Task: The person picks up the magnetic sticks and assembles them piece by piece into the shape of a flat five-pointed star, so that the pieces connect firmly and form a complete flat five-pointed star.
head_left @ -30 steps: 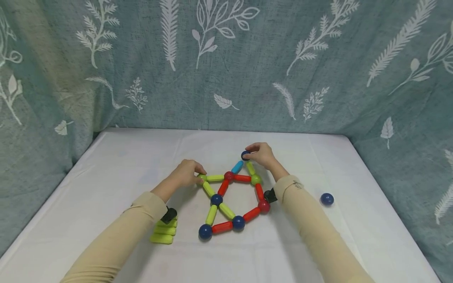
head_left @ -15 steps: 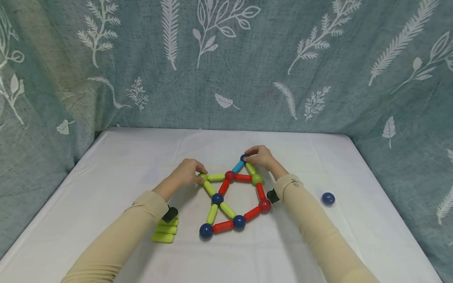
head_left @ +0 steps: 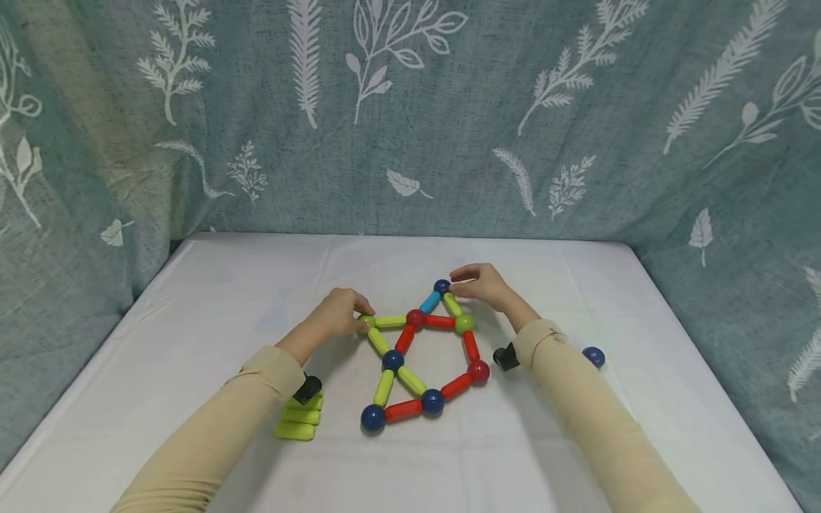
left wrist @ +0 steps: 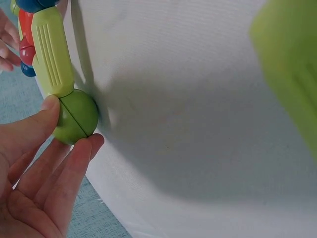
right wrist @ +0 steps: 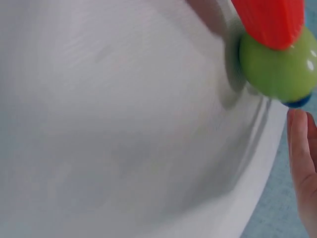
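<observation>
My left hand [head_left: 336, 312] pinches a green ball [left wrist: 79, 116] between thumb and fingertips, at the left corner of a frame of coloured rods and balls. Two light-green rods run from that ball, one [head_left: 390, 323] to a red ball [head_left: 415, 318]. At the far tip sits a dark blue ball [head_left: 441, 287], joined to a light-blue rod [head_left: 430, 302] and a light-green rod [head_left: 452, 306]. Just right of it, my right hand [head_left: 482, 284] has its fingers extended and holds nothing. The right wrist view shows those fingers [right wrist: 298, 144] beside a second green ball [right wrist: 277, 67].
Several light-green rods [head_left: 296, 430] lie side by side below the left wrist. A loose blue ball [head_left: 594, 355] sits on the white table [head_left: 641, 399], partly behind the right sleeve. Patterned curtain [head_left: 410, 128] hangs along the far edge.
The right hand brought the dark blue ball down to the ends of the two rods, let it go and drew back a little to the right. The left hand has stayed put.
</observation>
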`<state>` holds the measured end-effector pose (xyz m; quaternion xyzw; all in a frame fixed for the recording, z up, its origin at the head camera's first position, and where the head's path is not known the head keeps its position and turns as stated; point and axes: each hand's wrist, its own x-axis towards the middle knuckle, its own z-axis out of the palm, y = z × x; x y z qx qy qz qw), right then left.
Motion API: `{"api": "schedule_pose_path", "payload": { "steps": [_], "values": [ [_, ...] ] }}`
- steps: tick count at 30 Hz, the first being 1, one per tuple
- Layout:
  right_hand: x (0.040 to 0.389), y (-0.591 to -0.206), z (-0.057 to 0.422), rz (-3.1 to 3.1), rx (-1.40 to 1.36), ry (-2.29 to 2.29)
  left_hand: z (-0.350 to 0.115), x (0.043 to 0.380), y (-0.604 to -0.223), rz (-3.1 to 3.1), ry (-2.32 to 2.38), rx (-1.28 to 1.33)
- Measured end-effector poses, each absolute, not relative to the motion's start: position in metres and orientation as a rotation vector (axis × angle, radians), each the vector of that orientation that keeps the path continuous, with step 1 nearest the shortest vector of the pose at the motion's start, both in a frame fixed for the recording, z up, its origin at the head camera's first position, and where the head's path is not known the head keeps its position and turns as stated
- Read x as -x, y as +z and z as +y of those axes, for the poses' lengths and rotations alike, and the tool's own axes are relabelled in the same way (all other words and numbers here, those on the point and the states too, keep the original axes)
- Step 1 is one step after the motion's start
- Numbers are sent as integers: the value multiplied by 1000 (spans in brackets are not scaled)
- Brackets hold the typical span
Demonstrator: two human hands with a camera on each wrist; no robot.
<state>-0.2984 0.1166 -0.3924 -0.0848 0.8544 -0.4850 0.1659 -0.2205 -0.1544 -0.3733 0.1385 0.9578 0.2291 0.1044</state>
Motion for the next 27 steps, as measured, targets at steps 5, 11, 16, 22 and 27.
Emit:
{"api": "schedule_pose_path", "payload": {
  "steps": [5,11,16,22,27],
  "values": [
    [287,-386,132,2428,273,-1411,-154,221,-373,2826,672,-425],
    [267,-380,150,2398,364,-1447,-155,222,-374,2824,677,-415],
    [246,-378,162,2396,410,-1407,-155,223,-375,2819,693,-404],
    [218,-380,170,2409,441,-1349,-155,223,-375,2824,691,-413],
    [199,-385,175,2360,445,-1333,-157,223,-376,2820,686,-409]
  ]
}}
